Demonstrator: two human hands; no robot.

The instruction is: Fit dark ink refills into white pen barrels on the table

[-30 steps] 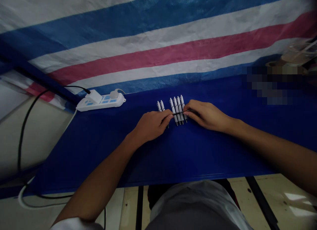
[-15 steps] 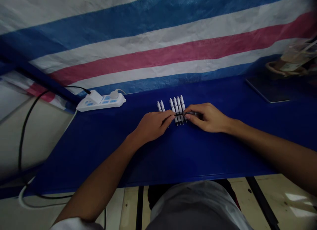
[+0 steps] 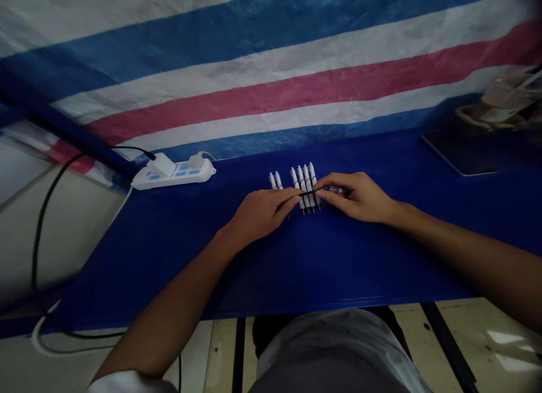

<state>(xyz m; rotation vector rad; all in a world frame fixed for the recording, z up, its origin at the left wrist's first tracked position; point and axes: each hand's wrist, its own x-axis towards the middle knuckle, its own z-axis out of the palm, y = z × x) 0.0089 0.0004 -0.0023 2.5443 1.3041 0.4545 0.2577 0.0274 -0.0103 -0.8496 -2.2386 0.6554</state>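
Note:
My left hand [image 3: 261, 215] is closed in a pinch on the left end of a thin dark pen part [image 3: 308, 193]. My right hand [image 3: 358, 196] grips the other side, where a pale, partly see-through pen barrel [image 3: 337, 189] shows between thumb and fingers. The pen lies crosswise between both hands, above a row of several white pens [image 3: 305, 181] with black tips toward me. Two more white pens [image 3: 275, 180] lie to their left, their lower parts hidden behind my left hand. Whether the dark part and the barrel are joined I cannot tell.
A white power strip [image 3: 173, 175] with plugs and cables sits at the table's back left. A dark flat tablet-like device [image 3: 459, 153] lies at the back right, near a plastic cup [image 3: 502, 102]. Behind the blue table [image 3: 322, 263] hangs a striped sheet [image 3: 271, 94].
My right hand has shifted slightly up, and more of the pale barrel shows in it. My left hand and the white pens have hardly moved.

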